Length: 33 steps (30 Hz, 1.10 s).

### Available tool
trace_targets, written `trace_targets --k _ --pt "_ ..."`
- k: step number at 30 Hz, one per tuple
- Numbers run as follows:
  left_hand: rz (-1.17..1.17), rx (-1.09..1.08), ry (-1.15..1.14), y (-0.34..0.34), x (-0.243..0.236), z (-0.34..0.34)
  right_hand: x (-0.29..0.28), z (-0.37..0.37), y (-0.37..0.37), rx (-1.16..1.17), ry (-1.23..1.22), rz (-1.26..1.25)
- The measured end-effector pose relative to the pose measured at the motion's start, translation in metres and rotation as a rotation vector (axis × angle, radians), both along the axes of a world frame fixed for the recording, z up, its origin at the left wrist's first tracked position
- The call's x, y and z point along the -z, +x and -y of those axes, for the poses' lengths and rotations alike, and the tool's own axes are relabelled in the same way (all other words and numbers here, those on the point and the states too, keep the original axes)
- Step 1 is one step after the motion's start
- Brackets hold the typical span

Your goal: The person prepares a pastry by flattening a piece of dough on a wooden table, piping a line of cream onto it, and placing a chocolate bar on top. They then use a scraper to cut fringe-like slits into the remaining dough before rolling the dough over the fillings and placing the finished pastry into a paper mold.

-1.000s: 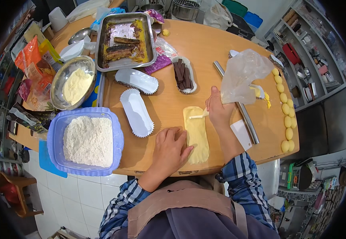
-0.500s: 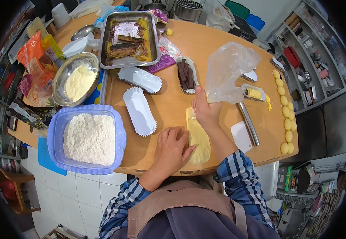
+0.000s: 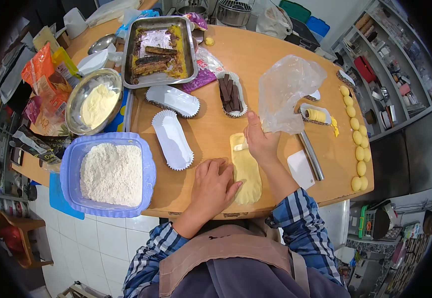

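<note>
A flattened strip of pale yellow dough [image 3: 246, 174] lies lengthwise in front of me near the table's front edge. My right hand [image 3: 261, 141] is closed round the lower end of a translucent piping bag [image 3: 288, 92], whose loose upper part billows out to the right. Below that hand, a short line of whitish filling [image 3: 240, 147] shows across the upper part of the dough. The bag's tip is hidden by my fingers. My left hand [image 3: 213, 185] rests on the table at the dough's left side, fingers stretched and slightly bent, thumb at the dough's edge, holding nothing.
To the left stand a lilac tub of flour [image 3: 110, 174], a metal bowl of pale powder [image 3: 96, 105] and a baking tray [image 3: 160, 49]. Paper loaf liners [image 3: 172, 140] and a liner with chocolate sticks [image 3: 231, 94] lie mid-table. Rightward are a metal rolling pin [image 3: 311, 156], white scraper [image 3: 300, 168] and dough balls [image 3: 359, 154].
My right hand has shifted slightly right and down with the piping bag. A whitish line of filling is now visible on the dough. My left hand has hardly moved.
</note>
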<state>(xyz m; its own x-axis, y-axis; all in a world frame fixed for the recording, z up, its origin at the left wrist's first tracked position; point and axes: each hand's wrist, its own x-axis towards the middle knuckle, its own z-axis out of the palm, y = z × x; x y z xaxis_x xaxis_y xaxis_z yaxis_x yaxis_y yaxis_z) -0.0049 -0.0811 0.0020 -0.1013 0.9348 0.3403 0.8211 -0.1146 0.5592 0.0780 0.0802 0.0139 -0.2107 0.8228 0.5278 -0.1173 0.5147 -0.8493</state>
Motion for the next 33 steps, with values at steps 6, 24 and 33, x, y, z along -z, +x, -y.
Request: trace_targets --k 6,24,33 --pt "-0.008 0.001 -0.027 0.001 -0.001 0.0 0.011 -0.009 0.012 0.027 0.032 0.027" --pt "0.046 0.017 0.002 -0.001 -0.002 0.001 -0.043 -0.05 0.042 -0.099 -0.672 -0.12" --pt "0.06 0.01 -0.017 -0.001 -0.003 0.002 -0.039 -0.132 0.049 -0.132 -0.543 0.733"
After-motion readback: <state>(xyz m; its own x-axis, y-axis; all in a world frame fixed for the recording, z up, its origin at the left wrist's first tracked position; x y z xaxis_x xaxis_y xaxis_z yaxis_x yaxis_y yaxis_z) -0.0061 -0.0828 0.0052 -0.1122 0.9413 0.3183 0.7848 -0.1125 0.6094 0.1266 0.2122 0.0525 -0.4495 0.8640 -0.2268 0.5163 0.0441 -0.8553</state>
